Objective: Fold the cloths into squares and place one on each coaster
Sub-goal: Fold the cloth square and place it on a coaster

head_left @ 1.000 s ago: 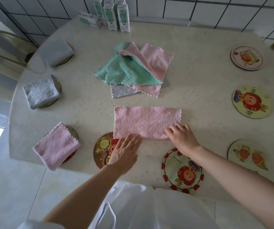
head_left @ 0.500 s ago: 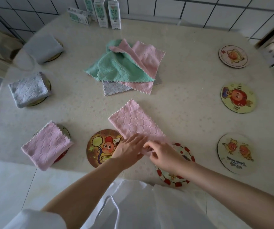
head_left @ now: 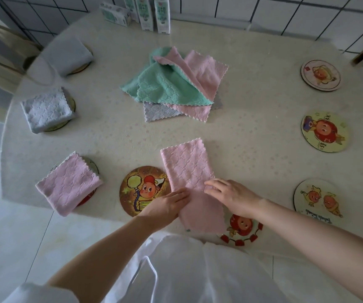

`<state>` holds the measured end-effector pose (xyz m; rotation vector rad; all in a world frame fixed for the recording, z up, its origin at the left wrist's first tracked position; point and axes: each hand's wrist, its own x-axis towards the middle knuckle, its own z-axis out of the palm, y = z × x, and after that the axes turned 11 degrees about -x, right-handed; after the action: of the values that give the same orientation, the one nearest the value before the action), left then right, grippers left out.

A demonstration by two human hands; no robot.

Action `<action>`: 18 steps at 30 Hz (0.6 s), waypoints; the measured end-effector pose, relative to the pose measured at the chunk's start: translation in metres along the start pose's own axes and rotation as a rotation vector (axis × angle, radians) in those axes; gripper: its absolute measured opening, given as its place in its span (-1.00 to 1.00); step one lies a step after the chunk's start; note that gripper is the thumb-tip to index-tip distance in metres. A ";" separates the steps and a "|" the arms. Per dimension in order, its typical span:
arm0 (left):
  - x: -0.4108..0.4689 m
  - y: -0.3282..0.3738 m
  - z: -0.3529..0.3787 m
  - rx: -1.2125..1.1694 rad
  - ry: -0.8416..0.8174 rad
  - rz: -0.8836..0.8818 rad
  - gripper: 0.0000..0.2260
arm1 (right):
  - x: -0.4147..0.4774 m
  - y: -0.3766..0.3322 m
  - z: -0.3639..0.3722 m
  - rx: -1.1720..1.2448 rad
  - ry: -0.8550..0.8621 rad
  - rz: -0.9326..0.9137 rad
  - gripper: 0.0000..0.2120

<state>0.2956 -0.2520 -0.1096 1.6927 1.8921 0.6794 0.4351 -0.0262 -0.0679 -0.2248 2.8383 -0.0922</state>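
Both arms reached forward; the left hand (head_left: 165, 207) and right hand (head_left: 233, 196) lay flat, palms down, fingers extended.

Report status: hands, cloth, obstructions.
Left hand, right hand pressing the pink cloth, folded into a strip. It overlaps two bare coasters. Nothing blocking.

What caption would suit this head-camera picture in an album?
Both hands, left and right, press a half-folded pink cloth on the table among cartoon coasters.
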 end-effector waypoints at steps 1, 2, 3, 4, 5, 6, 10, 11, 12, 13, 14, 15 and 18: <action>0.001 0.002 -0.002 -0.040 0.036 -0.028 -0.58 | -0.002 0.001 -0.001 -0.010 -0.002 -0.011 -0.39; 0.003 0.004 -0.004 -0.108 0.078 -0.063 -0.59 | -0.004 0.003 0.000 -0.015 -0.008 -0.014 -0.36; 0.006 0.007 -0.008 -0.183 0.114 -0.098 -0.61 | -0.005 0.005 0.001 -0.020 -0.012 -0.012 -0.32; 0.009 0.010 -0.013 -0.247 0.149 -0.133 -0.62 | -0.005 0.007 0.004 -0.026 -0.014 -0.006 -0.30; 0.012 0.012 -0.018 -0.297 0.159 -0.179 -0.62 | -0.004 0.009 0.005 -0.029 -0.008 0.000 -0.30; 0.015 0.014 -0.023 -0.336 0.161 -0.242 -0.63 | -0.004 0.010 0.007 -0.010 -0.010 0.011 -0.32; 0.033 0.015 -0.040 -0.450 0.201 -0.668 -0.82 | 0.005 0.012 0.004 0.255 -0.023 0.151 -0.48; 0.039 0.012 -0.043 -0.500 0.210 -0.763 -0.85 | 0.010 0.012 0.002 0.362 -0.063 0.226 -0.51; 0.043 0.009 -0.044 -0.567 0.214 -0.838 -0.78 | 0.016 0.013 -0.001 0.477 -0.097 0.304 -0.58; 0.048 0.006 -0.046 -0.647 0.228 -0.899 -0.71 | 0.023 0.014 -0.005 0.588 -0.100 0.388 -0.71; 0.051 0.000 -0.046 -0.723 0.269 -0.947 -0.65 | 0.031 0.016 -0.008 0.684 -0.081 0.474 -0.88; 0.054 -0.005 -0.047 -0.784 0.322 -0.992 -0.59 | 0.040 0.019 -0.011 0.739 -0.043 0.553 -0.86; 0.060 -0.017 -0.046 -0.995 0.420 -1.136 -0.54 | 0.058 0.028 -0.011 0.732 -0.025 0.679 -0.62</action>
<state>0.2466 -0.1954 -0.0888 -0.1876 1.8447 1.1776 0.3727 -0.0080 -0.0759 0.8580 2.4834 -0.9218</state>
